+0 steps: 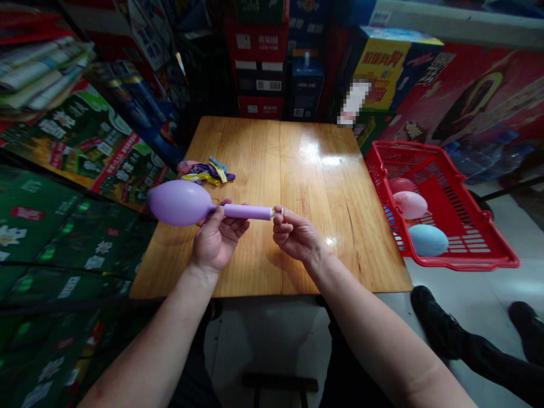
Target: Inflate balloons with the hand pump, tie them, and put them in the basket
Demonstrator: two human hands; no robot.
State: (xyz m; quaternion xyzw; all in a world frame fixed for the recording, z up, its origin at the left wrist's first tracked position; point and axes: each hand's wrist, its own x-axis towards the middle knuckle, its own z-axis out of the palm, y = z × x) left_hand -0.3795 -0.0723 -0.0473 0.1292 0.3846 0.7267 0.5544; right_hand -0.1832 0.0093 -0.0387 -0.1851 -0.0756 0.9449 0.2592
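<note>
A purple balloon (181, 203), partly inflated, sits on the nozzle end of a purple hand pump (247, 212). My left hand (217, 241) pinches the balloon's neck at that nozzle, thumb on top, its other fingers reaching under the pump barrel. At the pump's right end, my right hand (297, 233) has its fingers closed on the small white handle, which is close against the barrel. Both hands are above the wooden table (323, 198). Beyond the inflated balloon lies a small heap of uninflated balloons (208, 171) in several colours.
To the right stands a red plastic basket (467, 226) holding a light blue balloon (428, 240), a pink balloon (410, 204) and a darker red one. Stacked green cartons (63, 243) line the left side; more boxes (260, 62) stand behind the table. Another person's shoe (433, 311) is at the lower right.
</note>
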